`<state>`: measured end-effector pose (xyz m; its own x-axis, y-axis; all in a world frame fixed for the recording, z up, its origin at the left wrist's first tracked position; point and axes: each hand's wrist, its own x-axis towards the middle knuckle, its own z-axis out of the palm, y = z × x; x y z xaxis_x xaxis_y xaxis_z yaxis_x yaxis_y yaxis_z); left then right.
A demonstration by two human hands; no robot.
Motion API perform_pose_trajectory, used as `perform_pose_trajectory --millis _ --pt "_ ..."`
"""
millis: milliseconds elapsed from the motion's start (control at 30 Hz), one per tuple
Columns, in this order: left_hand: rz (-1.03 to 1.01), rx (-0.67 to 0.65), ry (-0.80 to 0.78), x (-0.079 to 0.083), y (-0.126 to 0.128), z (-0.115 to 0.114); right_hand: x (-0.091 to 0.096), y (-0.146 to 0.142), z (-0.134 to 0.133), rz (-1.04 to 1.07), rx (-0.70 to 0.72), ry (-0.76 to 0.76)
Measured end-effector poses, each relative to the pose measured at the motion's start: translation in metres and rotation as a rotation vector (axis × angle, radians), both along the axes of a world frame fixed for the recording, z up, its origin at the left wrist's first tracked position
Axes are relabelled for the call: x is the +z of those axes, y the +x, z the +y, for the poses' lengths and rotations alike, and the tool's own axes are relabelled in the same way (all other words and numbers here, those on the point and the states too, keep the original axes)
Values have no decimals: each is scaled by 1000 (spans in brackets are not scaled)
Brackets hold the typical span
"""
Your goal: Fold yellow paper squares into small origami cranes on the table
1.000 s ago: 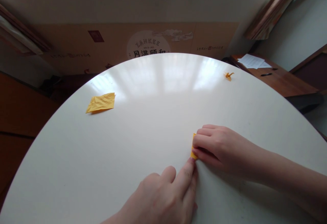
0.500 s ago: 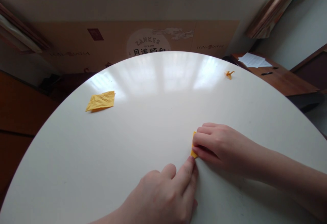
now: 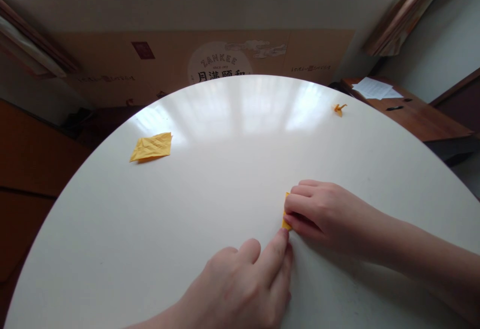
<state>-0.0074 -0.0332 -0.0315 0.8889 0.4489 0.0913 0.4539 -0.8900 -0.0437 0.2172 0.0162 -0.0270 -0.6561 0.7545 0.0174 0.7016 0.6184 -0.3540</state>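
Observation:
My right hand point(image 3: 326, 214) lies on the round white table point(image 3: 210, 199), its fingers closed over a small folded piece of yellow paper point(image 3: 286, 219); only the paper's left edge shows. My left hand point(image 3: 243, 286) comes in from the bottom, fingers curled, with two fingertips pressed on the table at the paper's lower corner. A creased yellow paper sheet point(image 3: 151, 146) lies flat at the table's left side. A tiny folded yellow paper figure point(image 3: 339, 108) stands near the far right rim.
A brown cardboard box point(image 3: 210, 64) with printed lettering stands behind the table against the wall. A wooden desk point(image 3: 408, 114) with white papers and a black pen is at the right. Dark wooden furniture lies to the left.
Both hands stay on the small yellow paper. The view has shifted slightly; the left fingertips have slid a touch to the right along the paper's corner.

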Motion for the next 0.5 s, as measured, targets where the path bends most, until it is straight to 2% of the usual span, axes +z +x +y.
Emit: perform_pose_trajectory --millis 100,233,367,500 --pt "40 -2 -42 -1 1 2 0 0 -1 -1 -2 -4" --pt "59 21 -94 8 1 2 3 -1 -1 -14 -27 -27" --pt "44 13 -128 10 2 1 4 -2 -2 5 -114 -85" --pt "32 20 -153 8 3 2 5 4 2 116 -189 -167"
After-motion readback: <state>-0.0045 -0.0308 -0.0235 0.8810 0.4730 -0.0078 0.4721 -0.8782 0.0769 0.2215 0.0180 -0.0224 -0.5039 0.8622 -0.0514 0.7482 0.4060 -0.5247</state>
